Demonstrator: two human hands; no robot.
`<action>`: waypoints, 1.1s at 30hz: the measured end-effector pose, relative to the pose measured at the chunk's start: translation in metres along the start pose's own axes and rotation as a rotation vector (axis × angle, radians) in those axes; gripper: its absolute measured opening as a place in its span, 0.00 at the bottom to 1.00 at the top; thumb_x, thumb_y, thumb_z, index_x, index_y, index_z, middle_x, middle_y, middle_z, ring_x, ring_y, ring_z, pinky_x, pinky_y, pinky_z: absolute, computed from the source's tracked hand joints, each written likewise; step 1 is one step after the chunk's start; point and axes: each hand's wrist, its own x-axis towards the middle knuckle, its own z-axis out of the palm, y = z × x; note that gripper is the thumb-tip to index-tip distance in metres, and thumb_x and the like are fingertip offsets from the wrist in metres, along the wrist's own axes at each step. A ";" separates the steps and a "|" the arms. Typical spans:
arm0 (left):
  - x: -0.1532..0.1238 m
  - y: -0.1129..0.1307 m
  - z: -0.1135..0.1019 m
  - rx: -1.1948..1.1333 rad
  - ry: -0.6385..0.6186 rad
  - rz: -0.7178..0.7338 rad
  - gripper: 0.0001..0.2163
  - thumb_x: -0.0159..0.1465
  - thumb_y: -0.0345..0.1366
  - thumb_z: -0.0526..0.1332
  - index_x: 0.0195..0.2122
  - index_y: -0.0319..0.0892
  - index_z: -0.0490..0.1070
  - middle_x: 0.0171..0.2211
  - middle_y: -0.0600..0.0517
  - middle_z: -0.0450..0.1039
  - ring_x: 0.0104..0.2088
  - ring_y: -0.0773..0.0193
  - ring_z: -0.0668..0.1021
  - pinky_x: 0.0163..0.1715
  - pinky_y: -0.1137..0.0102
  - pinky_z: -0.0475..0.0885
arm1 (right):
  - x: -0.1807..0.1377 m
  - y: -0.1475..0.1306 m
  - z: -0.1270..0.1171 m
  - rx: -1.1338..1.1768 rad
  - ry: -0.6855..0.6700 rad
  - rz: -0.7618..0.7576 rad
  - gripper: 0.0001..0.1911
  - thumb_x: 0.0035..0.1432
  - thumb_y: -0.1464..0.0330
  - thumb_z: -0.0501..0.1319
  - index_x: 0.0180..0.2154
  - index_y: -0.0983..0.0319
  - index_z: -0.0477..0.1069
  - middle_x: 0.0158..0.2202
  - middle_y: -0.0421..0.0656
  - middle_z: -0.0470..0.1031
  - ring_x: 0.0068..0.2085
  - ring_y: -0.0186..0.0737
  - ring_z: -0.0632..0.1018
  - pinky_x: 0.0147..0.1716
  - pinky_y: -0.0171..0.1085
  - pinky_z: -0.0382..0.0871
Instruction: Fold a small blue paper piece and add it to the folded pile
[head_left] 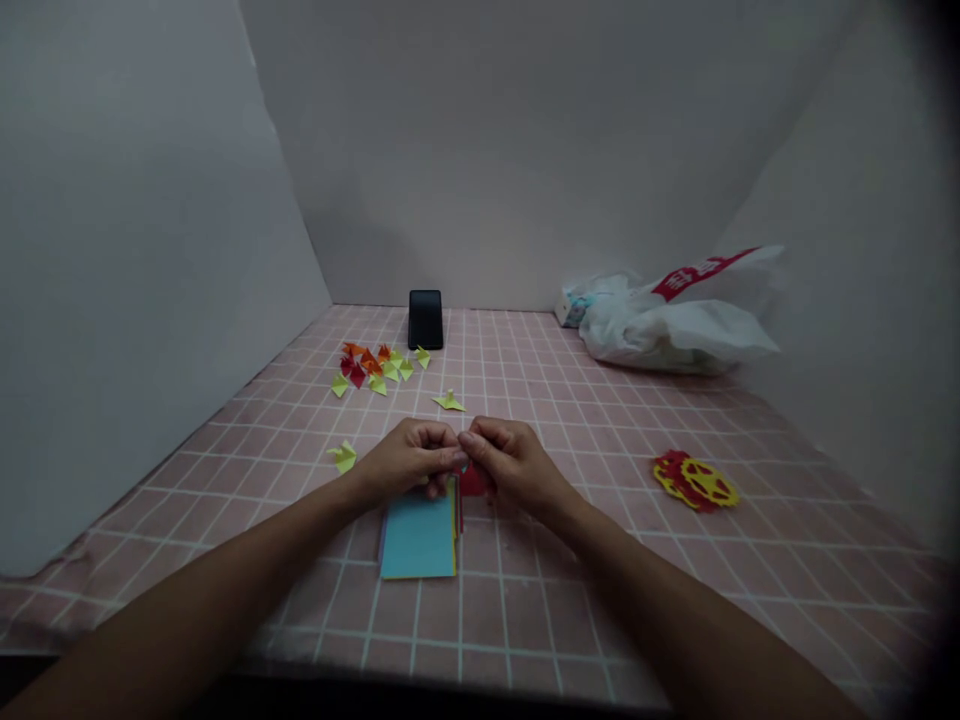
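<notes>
My left hand [416, 455] and my right hand [514, 462] meet at the middle of the table, thumbs and fingers pinched together. Between the fingertips shows a tiny bluish bit of folded paper [464, 467]; the fingers hide most of it. Just below my left hand lies a stack of square paper [418, 535] with a light blue sheet on top. A red piece of paper [472, 482] shows under my right hand, partly covered. Pale yellow origami cranes lie near: one crane [450, 401] beyond the hands, another crane [344, 457] left of my left hand.
Several red, orange and yellow origami cranes [371, 364] cluster at the back left, before a dark phone [425, 320] standing upright. Red and yellow cut-out shapes [697, 481] lie on the right. A white plastic bag [675, 330] and a small box [571, 308] sit back right.
</notes>
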 end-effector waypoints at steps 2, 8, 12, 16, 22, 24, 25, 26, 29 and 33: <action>0.000 0.000 0.000 0.004 -0.003 -0.006 0.17 0.56 0.47 0.68 0.25 0.40 0.66 0.17 0.58 0.68 0.14 0.74 0.68 0.17 0.77 0.60 | 0.000 0.000 -0.001 -0.032 -0.004 -0.016 0.20 0.63 0.60 0.56 0.20 0.60 0.59 0.18 0.36 0.61 0.23 0.32 0.63 0.24 0.34 0.55; 0.000 0.000 -0.002 0.021 -0.030 0.022 0.18 0.58 0.49 0.66 0.25 0.40 0.66 0.18 0.56 0.71 0.15 0.73 0.70 0.17 0.77 0.62 | 0.001 0.001 -0.003 -0.025 -0.033 -0.010 0.21 0.63 0.58 0.56 0.21 0.60 0.60 0.17 0.36 0.61 0.22 0.32 0.63 0.23 0.33 0.55; -0.001 0.001 0.000 -0.019 -0.040 0.001 0.18 0.58 0.50 0.66 0.27 0.39 0.67 0.22 0.53 0.74 0.19 0.71 0.74 0.22 0.75 0.66 | 0.003 0.003 -0.006 0.028 -0.030 0.028 0.20 0.63 0.58 0.56 0.21 0.59 0.60 0.16 0.35 0.61 0.21 0.31 0.62 0.22 0.32 0.54; -0.001 0.001 0.003 -0.016 -0.016 -0.007 0.18 0.56 0.49 0.69 0.26 0.38 0.68 0.21 0.53 0.73 0.20 0.70 0.74 0.24 0.74 0.67 | 0.004 0.004 -0.008 0.067 -0.095 0.052 0.21 0.62 0.56 0.58 0.21 0.59 0.60 0.16 0.35 0.60 0.20 0.31 0.62 0.20 0.32 0.53; -0.002 -0.001 0.006 0.013 0.129 0.070 0.20 0.55 0.52 0.68 0.25 0.39 0.67 0.16 0.57 0.67 0.17 0.72 0.69 0.19 0.76 0.62 | 0.003 0.008 0.002 0.259 0.004 0.081 0.19 0.62 0.54 0.58 0.26 0.60 0.63 0.20 0.35 0.63 0.21 0.31 0.63 0.21 0.32 0.57; -0.002 -0.002 0.006 0.023 0.137 0.081 0.21 0.55 0.53 0.68 0.25 0.40 0.67 0.16 0.57 0.66 0.16 0.72 0.68 0.18 0.76 0.61 | 0.002 0.008 0.004 0.270 0.003 0.070 0.17 0.59 0.55 0.61 0.27 0.60 0.64 0.21 0.35 0.63 0.22 0.31 0.64 0.22 0.32 0.57; -0.002 -0.002 0.007 0.024 0.126 0.079 0.21 0.55 0.53 0.68 0.25 0.40 0.66 0.16 0.57 0.66 0.16 0.72 0.68 0.18 0.76 0.60 | 0.002 0.007 0.003 0.253 0.004 0.066 0.17 0.59 0.56 0.61 0.27 0.60 0.64 0.21 0.35 0.63 0.22 0.31 0.64 0.22 0.32 0.57; -0.002 -0.002 0.007 0.023 0.108 0.071 0.21 0.55 0.54 0.68 0.25 0.40 0.66 0.16 0.57 0.67 0.17 0.72 0.68 0.18 0.77 0.59 | 0.001 0.005 0.003 0.229 0.007 0.065 0.17 0.60 0.56 0.61 0.26 0.60 0.64 0.20 0.36 0.63 0.22 0.31 0.64 0.22 0.32 0.57; -0.003 0.001 0.007 0.031 0.055 0.071 0.21 0.56 0.54 0.67 0.26 0.40 0.66 0.18 0.56 0.67 0.17 0.72 0.67 0.18 0.77 0.58 | 0.000 0.001 0.002 0.191 0.036 0.065 0.20 0.62 0.56 0.59 0.23 0.60 0.62 0.19 0.36 0.63 0.21 0.31 0.64 0.21 0.32 0.57; -0.006 0.004 0.009 0.058 0.132 0.176 0.20 0.59 0.52 0.66 0.26 0.39 0.66 0.18 0.56 0.66 0.19 0.71 0.68 0.22 0.75 0.63 | -0.001 0.001 0.009 0.414 0.033 0.124 0.21 0.64 0.52 0.57 0.26 0.60 0.63 0.18 0.35 0.65 0.19 0.31 0.67 0.19 0.32 0.61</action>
